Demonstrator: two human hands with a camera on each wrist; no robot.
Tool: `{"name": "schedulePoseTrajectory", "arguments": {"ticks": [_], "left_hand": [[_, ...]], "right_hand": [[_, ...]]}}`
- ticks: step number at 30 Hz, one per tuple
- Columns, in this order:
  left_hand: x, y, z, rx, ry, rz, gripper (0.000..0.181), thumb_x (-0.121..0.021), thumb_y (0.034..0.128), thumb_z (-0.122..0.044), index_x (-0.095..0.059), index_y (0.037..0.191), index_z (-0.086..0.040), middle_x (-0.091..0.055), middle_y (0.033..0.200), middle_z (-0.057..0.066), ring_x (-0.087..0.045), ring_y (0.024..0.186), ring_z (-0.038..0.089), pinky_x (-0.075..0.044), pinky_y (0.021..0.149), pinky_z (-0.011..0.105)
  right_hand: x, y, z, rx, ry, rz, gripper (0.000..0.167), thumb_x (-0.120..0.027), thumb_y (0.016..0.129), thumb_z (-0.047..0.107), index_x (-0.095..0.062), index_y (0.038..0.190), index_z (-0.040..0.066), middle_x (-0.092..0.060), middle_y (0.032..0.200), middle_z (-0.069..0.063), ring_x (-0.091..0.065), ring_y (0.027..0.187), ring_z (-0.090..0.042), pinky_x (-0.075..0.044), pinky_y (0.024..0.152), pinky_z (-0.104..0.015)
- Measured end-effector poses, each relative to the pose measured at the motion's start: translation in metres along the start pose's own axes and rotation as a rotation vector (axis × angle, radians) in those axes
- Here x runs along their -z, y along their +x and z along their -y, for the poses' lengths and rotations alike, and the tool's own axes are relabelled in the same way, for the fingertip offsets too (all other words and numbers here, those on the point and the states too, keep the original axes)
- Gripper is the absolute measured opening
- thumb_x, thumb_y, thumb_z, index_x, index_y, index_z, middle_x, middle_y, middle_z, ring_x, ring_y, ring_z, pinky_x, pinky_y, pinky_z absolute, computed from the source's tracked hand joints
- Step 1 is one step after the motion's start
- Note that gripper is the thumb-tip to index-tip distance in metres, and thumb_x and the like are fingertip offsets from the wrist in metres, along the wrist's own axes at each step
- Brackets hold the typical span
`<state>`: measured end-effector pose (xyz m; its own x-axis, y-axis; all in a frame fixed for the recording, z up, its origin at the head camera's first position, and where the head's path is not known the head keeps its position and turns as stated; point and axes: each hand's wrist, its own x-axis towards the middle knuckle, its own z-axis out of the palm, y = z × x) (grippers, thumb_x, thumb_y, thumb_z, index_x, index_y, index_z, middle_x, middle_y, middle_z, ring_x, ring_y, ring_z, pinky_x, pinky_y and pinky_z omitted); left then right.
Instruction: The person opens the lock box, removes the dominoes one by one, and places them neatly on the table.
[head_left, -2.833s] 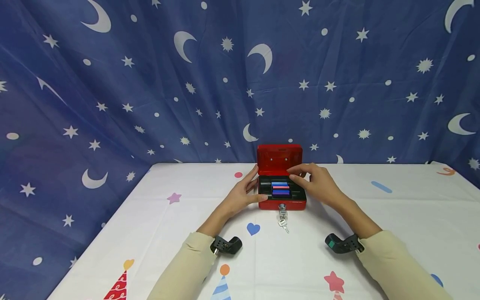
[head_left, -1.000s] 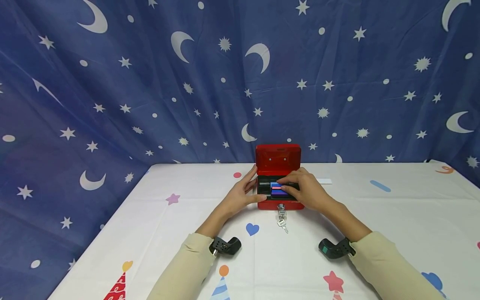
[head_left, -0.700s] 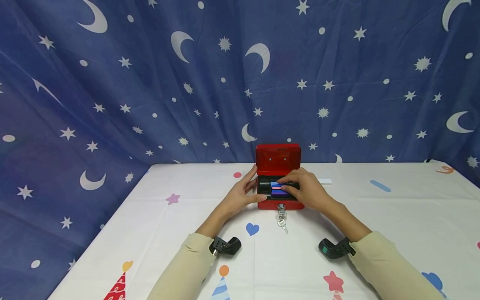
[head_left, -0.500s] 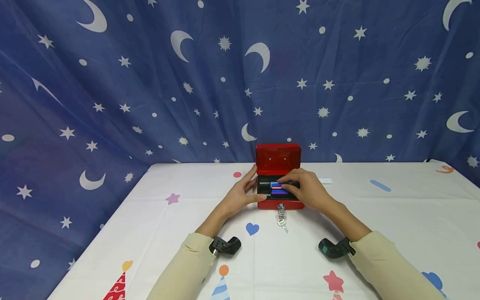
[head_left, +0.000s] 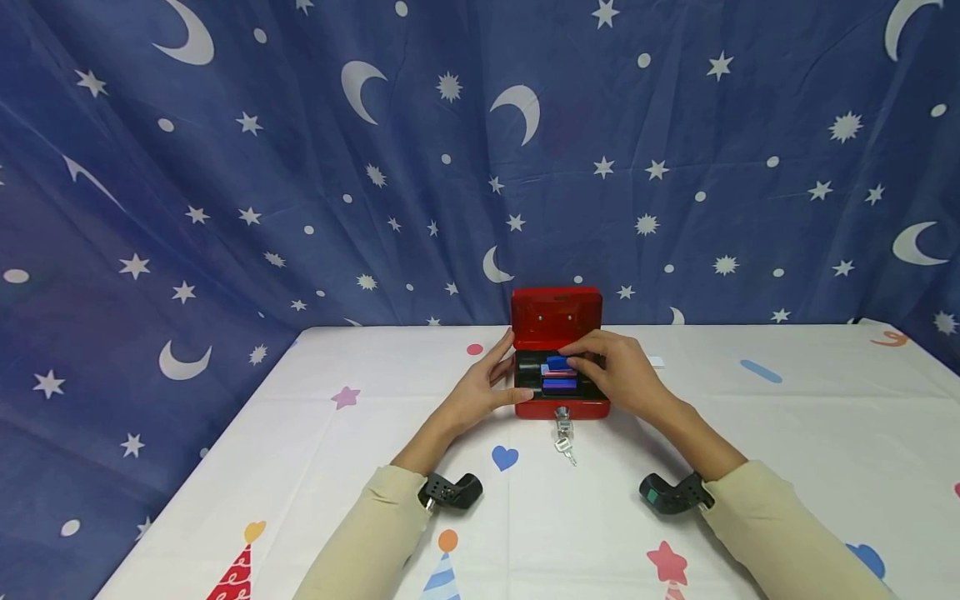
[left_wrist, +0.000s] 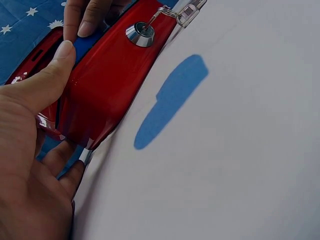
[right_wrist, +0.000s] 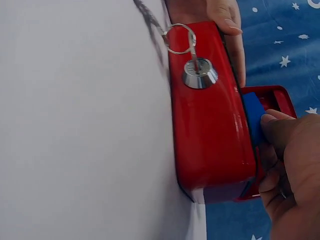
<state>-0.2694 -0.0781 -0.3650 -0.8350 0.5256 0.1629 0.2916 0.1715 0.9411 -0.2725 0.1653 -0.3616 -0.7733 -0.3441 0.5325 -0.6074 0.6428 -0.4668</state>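
Observation:
A small red cash box point(head_left: 562, 410) stands on the table with its lid point(head_left: 557, 318) raised. My left hand point(head_left: 476, 396) grips its left side, thumb on the front rim and fingers along the side wall. With thumb and fingertips my right hand point(head_left: 626, 371) pinches a flat blue piece point(right_wrist: 254, 116) at the rear of the black inner tray point(head_left: 529, 371); its kind cannot be told. More thin coloured pieces point(head_left: 559, 384), blue, pink and purple, lie in the tray. A key sits in the front lock point(right_wrist: 199, 72), with a ring and keys point(head_left: 564, 447) hanging from it.
Partly behind my right hand lies a white strip point(head_left: 657, 362) on the table. The white tablecloth point(head_left: 315, 467) has printed shapes. A blue curtain point(head_left: 420, 167) with moons and stars hangs directly behind the table.
My right hand went from the box's right rear edge onto the coloured pieces, and has just drawn the blue piece up and back. My left hand has stayed at the box's left side.

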Motion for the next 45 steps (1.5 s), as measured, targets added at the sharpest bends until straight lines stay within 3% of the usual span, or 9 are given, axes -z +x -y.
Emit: {"name": "schedulePoseTrajectory", "arguments": {"ticks": [7, 14, 24, 34, 45], "left_hand": [[-0.001, 0.0, -0.001, 0.005, -0.009, -0.012, 0.09, -0.071, 0.0843, -0.007, -0.013, 0.153, -0.007, -0.008, 0.159, 0.007, -0.027, 0.14, 0.031, -0.023, 0.112, 0.044], [-0.001, 0.0, -0.001, -0.007, 0.008, -0.013, 0.091, -0.072, 0.084, -0.006, -0.013, 0.153, -0.006, -0.009, 0.159, 0.008, -0.026, 0.14, 0.031, -0.024, 0.112, 0.044], [-0.001, 0.001, 0.0, -0.006, 0.001, -0.016, 0.092, -0.072, 0.0833, -0.006, -0.013, 0.153, -0.006, -0.008, 0.159, 0.007, -0.026, 0.14, 0.031, -0.022, 0.113, 0.043], [0.0, 0.001, -0.001, -0.009, 0.015, -0.011, 0.092, -0.072, 0.0836, -0.006, -0.012, 0.153, -0.006, -0.008, 0.159, 0.007, -0.026, 0.14, 0.032, -0.023, 0.112, 0.044], [0.0, 0.001, 0.0, -0.001, 0.009, -0.008, 0.092, -0.072, 0.0837, -0.006, -0.012, 0.153, -0.006, -0.008, 0.159, 0.007, -0.026, 0.14, 0.031, -0.023, 0.112, 0.043]], "right_hand": [[0.009, 0.002, -0.003, 0.018, -0.023, -0.036, 0.019, -0.073, 0.084, 0.006, -0.076, 0.103, 0.011, -0.068, 0.092, 0.0, -0.051, 0.071, -0.015, -0.046, 0.059, -0.029], [0.023, 0.001, -0.007, -0.013, -0.027, -0.039, 0.02, -0.072, 0.085, 0.006, -0.075, 0.104, 0.012, -0.067, 0.092, 0.001, -0.051, 0.071, -0.015, -0.046, 0.059, -0.027], [0.049, -0.001, -0.021, -0.174, -0.012, 0.021, 0.02, -0.066, 0.091, 0.013, -0.073, 0.11, 0.01, -0.068, 0.105, -0.007, -0.059, 0.084, -0.021, -0.052, 0.073, -0.038], [0.065, -0.007, -0.036, -0.312, -0.012, 0.124, 0.026, -0.063, 0.094, 0.02, -0.07, 0.116, 0.007, -0.067, 0.113, -0.015, -0.06, 0.1, -0.032, -0.05, 0.081, -0.049], [0.068, -0.022, -0.062, -0.397, -0.018, 0.203, 0.022, -0.067, 0.091, 0.019, -0.073, 0.111, 0.011, -0.069, 0.109, -0.012, -0.059, 0.102, -0.031, -0.049, 0.083, -0.045]]}}
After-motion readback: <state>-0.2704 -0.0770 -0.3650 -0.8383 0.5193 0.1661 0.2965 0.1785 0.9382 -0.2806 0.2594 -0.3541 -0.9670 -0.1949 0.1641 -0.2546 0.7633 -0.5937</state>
